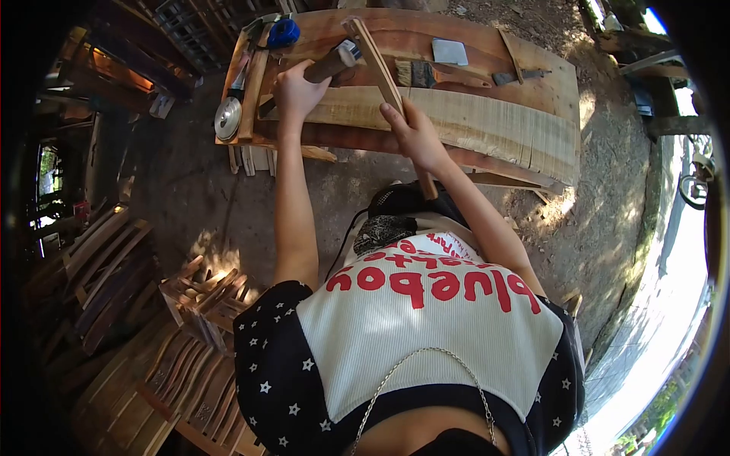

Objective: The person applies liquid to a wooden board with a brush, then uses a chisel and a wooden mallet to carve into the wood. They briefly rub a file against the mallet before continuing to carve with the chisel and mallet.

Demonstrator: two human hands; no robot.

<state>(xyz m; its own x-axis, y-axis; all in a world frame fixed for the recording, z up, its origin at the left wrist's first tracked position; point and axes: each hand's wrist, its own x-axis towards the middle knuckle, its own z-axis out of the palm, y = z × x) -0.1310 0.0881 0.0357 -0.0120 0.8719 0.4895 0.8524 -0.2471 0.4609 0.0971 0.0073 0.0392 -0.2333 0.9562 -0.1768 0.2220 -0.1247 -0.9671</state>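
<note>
My left hand (298, 91) is wrapped around the thick wooden handle of a chisel (328, 64), its pale metal-ringed end pointing up and to the right. A dark flat blade shows below that hand, near the workbench's left side. In my right hand (417, 135) is a long wooden strip (378, 64) with a groove along it. The strip slants across the bench, its lower end reaching back toward my lap. Beneath both hands lies a pale, wide board (487, 121) along the near side of the wooden workbench (487, 34).
On the bench are a blue tape measure (284, 33), a wide brush (415, 74), a whitish square (450, 52) and a dark flat tool (521, 77). A round metal disc (228, 118) sits at the left edge. Curved wooden chair parts (190, 380) stand behind at lower left.
</note>
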